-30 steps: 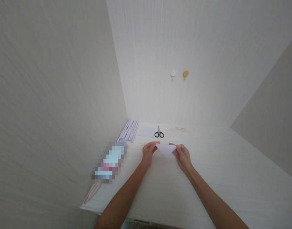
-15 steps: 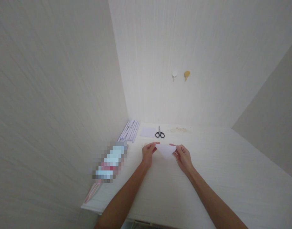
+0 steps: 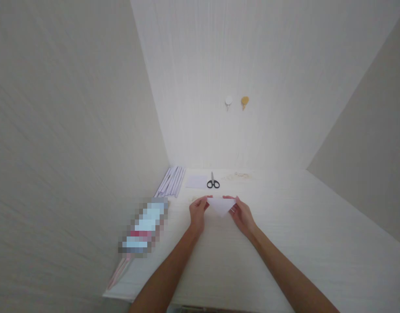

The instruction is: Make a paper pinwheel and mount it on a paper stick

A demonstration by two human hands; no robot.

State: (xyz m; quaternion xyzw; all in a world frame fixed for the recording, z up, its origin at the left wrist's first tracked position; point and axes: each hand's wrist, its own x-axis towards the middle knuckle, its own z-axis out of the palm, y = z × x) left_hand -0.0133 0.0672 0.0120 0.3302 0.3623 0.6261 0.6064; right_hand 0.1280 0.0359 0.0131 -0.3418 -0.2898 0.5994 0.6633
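Between my hands is a white sheet of paper (image 3: pixel 221 206) folded into a triangle, its long edge at the top and its point toward me. My left hand (image 3: pixel 198 211) pinches the left corner. The right corner is pinched by my right hand (image 3: pixel 243 214), with some of its fingers behind the paper. Just beyond the paper, black-handled scissors (image 3: pixel 213 181) lie with the blades pointing away. A flat pale sheet of paper (image 3: pixel 196 181) lies to the left of the scissors.
Several rolled white paper sticks (image 3: pixel 171 181) lie by the left wall. Nearer me is a blurred-out phone-like object (image 3: pixel 144 226) with a pink strap (image 3: pixel 119 270). A white hook (image 3: pixel 228 101) and a yellow hook (image 3: pixel 244 101) are on the back wall. Small brownish marks (image 3: pixel 240 175) show behind the scissors.
The view has shifted, so most things appear slightly further left. Both hands keep their pinch on the folded paper, which hardly changes shape.
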